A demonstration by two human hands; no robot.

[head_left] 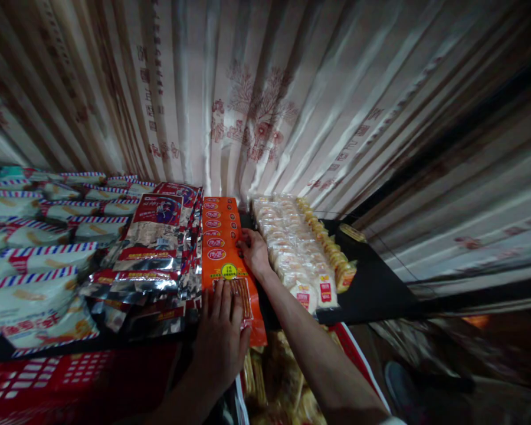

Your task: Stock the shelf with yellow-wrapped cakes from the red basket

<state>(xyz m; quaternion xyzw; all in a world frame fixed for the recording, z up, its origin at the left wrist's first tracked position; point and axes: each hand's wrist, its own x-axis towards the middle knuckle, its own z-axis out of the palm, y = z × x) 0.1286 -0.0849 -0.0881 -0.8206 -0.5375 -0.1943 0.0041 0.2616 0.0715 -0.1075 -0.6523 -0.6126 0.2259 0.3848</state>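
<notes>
A row of overlapping orange snack packets lies on the black tabletop in front of me. My left hand rests flat on the nearest packet, fingers stretched over its clear window, where brown strips show. At the right edge of the row, my right hand touches the packets with its fingers curled in; whether they pinch anything is hidden. To the left is a pile of dark red and silver snack pouches. Rows of clear-wrapped round white pastries stand just right of my right hand.
White packets with red-and-blue striped edges fill the left side. Yellow-wrapped pieces line the right, near one separate packet. Below the table edge are a red basket and a box of wrapped yellowish goods. A printed curtain hangs behind.
</notes>
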